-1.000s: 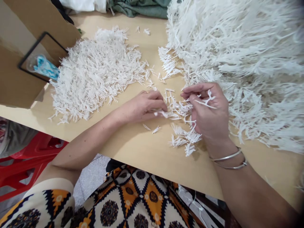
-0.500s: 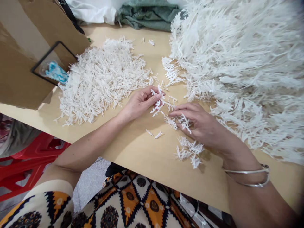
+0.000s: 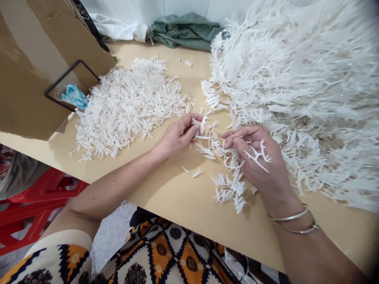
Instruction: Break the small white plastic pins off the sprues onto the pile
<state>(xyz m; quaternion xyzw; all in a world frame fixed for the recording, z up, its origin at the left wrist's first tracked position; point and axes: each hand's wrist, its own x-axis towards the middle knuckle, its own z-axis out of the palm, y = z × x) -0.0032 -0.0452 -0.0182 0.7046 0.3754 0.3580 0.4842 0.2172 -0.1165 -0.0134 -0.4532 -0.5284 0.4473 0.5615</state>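
My left hand (image 3: 177, 136) pinches a small white plastic branched piece (image 3: 201, 127) between thumb and fingers, just right of a flat pile of loose white pieces (image 3: 127, 104). My right hand (image 3: 257, 161) is curled shut around a white plastic sprue (image 3: 257, 154) whose branches stick out over its back. Between and below the hands lies a small scatter of comb-like white pieces (image 3: 229, 187) on the tan table (image 3: 183, 197). A huge heap of white sprues (image 3: 299, 86) rises right beside my right hand.
A brown cardboard box (image 3: 32, 79) with a black-framed window showing a blue item (image 3: 74, 96) stands at the left. Green cloth (image 3: 185, 31) and white cloth (image 3: 118, 27) lie at the table's far edge. A red plastic stool (image 3: 32, 197) sits below left.
My right hand lifted off the scattered pieces and turned, now gripping a sprue. My left hand stayed in place, still pinching a small piece. The view tilted slightly.
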